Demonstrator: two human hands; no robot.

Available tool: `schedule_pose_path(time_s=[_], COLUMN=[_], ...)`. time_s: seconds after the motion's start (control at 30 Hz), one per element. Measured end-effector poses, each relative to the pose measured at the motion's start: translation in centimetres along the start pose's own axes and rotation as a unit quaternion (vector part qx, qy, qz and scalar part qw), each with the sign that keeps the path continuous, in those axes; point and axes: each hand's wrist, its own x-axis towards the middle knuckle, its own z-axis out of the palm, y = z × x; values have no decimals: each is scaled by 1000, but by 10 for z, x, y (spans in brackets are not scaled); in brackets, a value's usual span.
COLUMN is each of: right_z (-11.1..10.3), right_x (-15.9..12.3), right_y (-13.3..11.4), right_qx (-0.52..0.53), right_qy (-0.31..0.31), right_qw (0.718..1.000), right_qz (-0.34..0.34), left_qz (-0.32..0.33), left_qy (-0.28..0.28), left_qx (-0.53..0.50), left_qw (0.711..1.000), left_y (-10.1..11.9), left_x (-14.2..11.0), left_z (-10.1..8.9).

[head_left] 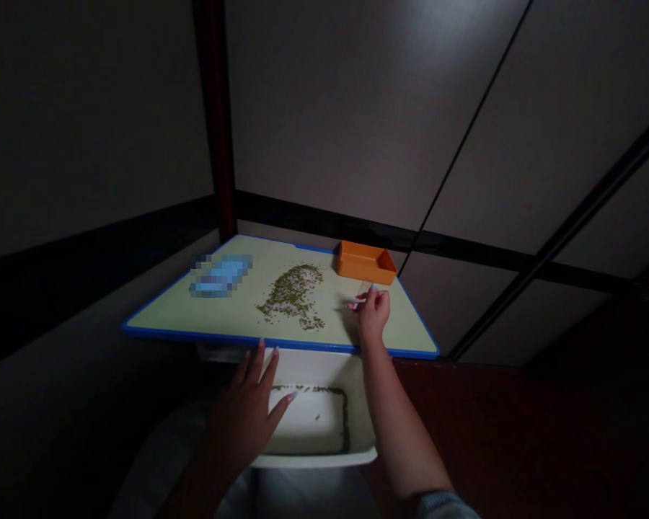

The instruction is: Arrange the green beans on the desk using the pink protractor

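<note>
On the pale yellow tabletop with a blue rim lies a loose pile of small greenish seeds or grains, spread thin at its front. My right hand is right of the pile, fingers pinched together on a small, thin, clear piece whose kind I cannot make out. My left hand has its fingers spread, the tips by the table's front edge. Under it, below that edge, is a white plastic bin with some of the same grains along the edges of its floor.
An orange open-topped box stands at the back right of the table, just beyond my right hand. A blurred-out bluish item lies at the left. Grey panelled walls rise behind and to the left. Reddish floor shows at the right.
</note>
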Motion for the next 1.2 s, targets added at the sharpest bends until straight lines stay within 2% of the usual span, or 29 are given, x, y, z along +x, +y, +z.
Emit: schedule_pose_path(time_s=[0.17, 0.33, 0.43, 0.53, 0.67, 0.87, 1.2], right_z=[-1, -1, 0, 0, -1, -1, 3], right_x=[5, 5, 5, 5, 4, 1, -2], right_y=[1, 1, 0, 0, -1, -1, 5], right_qx=[102, 119, 124, 135, 142, 140, 96], right_qy=[13, 0, 2, -22, -41, -81, -159], right_qw=[988, 980, 977, 973, 971, 975, 974], right_qz=[117, 158, 172, 188, 189, 151, 126], left_qz=[5, 3, 1, 1, 4, 1, -2], left_qy=[0, 6, -7, -17, -16, -11, -25], left_qx=[-1, -3, -2, 0, 5, 15, 4], left_qw=[1000, 1000, 1000, 1000, 1000, 1000, 1000], left_y=[-1, -1, -1, -1, 0, 1, 2], left_x=[0, -1, -1, -1, -1, -1, -1], left_z=[0, 2, 0, -3, -3, -4, -6])
